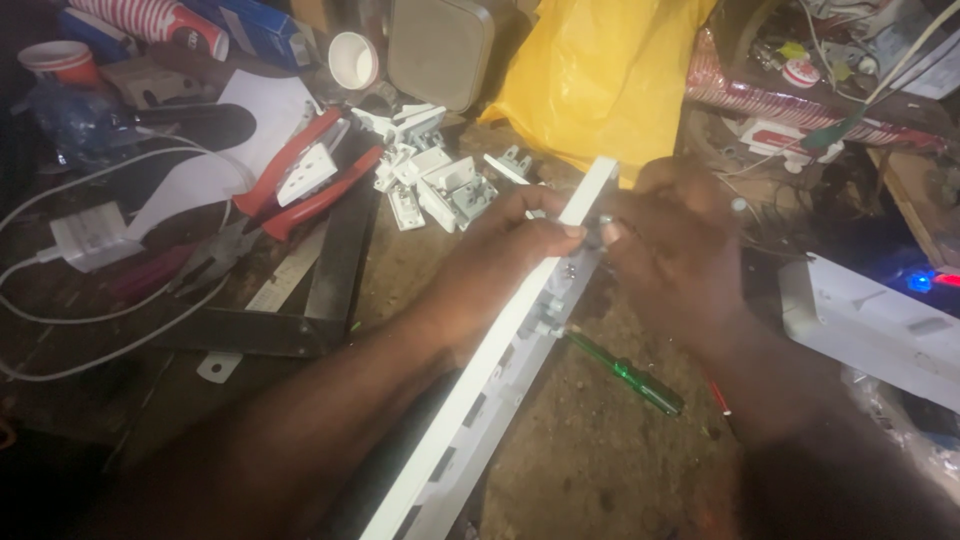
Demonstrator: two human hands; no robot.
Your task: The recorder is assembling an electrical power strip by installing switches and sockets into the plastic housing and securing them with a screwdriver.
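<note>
Left hand (500, 250) grips white strip (480, 390); right hand (670, 250) pinches, seemingly small part, at strip; screwdriver (625, 375) on worktop (590, 470).

Long white strip (500, 380) cut off by the bottom edge, its middle hidden behind the left hand (505, 255), small part between both hands' fingertips too blurred to tell, green screwdriver (625, 375) tip hidden under the strip

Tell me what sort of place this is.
Probably a cluttered electrical repair bench. Both hands, left hand and right hand, hold a long white power-strip casing. Red-handled pliers, a green screwdriver and loose white socket parts lie nearby.
</note>
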